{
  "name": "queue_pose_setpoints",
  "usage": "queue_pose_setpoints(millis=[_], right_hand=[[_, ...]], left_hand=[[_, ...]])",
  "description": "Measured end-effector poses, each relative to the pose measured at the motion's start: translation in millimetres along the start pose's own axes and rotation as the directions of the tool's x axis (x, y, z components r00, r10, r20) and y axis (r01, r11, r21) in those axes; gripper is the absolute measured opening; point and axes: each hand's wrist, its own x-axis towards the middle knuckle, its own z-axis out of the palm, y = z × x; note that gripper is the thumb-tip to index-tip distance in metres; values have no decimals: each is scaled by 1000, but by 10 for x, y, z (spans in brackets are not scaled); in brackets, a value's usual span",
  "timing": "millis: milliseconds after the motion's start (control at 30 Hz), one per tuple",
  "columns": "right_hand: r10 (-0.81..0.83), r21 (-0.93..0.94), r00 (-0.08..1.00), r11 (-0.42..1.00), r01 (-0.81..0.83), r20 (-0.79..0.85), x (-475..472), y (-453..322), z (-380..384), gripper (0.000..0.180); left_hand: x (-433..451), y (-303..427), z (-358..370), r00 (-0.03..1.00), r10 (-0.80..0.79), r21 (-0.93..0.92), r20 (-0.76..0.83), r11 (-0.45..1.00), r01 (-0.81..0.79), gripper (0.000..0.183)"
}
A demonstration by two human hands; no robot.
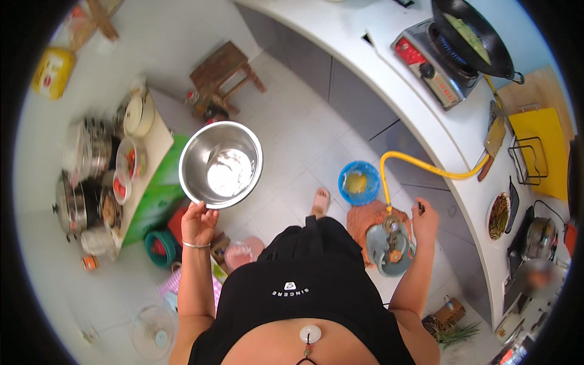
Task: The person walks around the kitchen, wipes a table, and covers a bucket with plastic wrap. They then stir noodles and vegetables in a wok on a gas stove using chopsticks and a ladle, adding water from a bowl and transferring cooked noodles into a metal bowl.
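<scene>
My left hand (199,222) grips the rim of a stainless steel bowl (221,164), which is tilted so that its shiny inside shows. My right hand (424,219) is closed around a small dark object, whose kind I cannot tell. Near that hand stands a grey gas cylinder (388,262) with an orange valve knob and a yellow hose (415,165). The hose runs up over the counter edge towards a portable gas stove (433,68). On the stove's blue flame sits a black wok (497,48) with pale green food (470,36) in it.
A cleaver (494,141), a plate of dark food (498,216) and a yellow cutting board (543,150) are on the white counter (449,157). On the floor are a blue bucket (359,182) and a wooden stool (221,68). At left, a table (155,164) holds pots and bowls.
</scene>
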Motion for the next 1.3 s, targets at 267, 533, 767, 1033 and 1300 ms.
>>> queue_pose_setpoints(millis=[267, 533, 767, 1033, 1300], right_hand=[[116, 138, 991, 985, -106, -66, 714, -409, -235, 25], [267, 226, 938, 950, -217, -221, 1041, -813, -294, 29], [380, 221, 838, 923, -315, -392, 1255, -1353, -332, 29], [482, 340, 742, 872, -353, -466, 1386, -1814, -441, 29], [502, 394, 618, 863, -316, -605, 1522, -1226, -462, 22]], left_hand=[[895, 270, 1446, 960, 7, 91, 279, 995, -34, 16], [1611, 565, 3271, 784, -158, 184, 600, 981, 56, 22], [2273, 846, 5082, 601, -344, 465, 721, 884, -52, 21], [2444, 697, 6893, 400, -425, 573, 812, 710, -408, 8], [2230, -86, 7782, 356, -436, 560, 826, 567, -604, 10]])
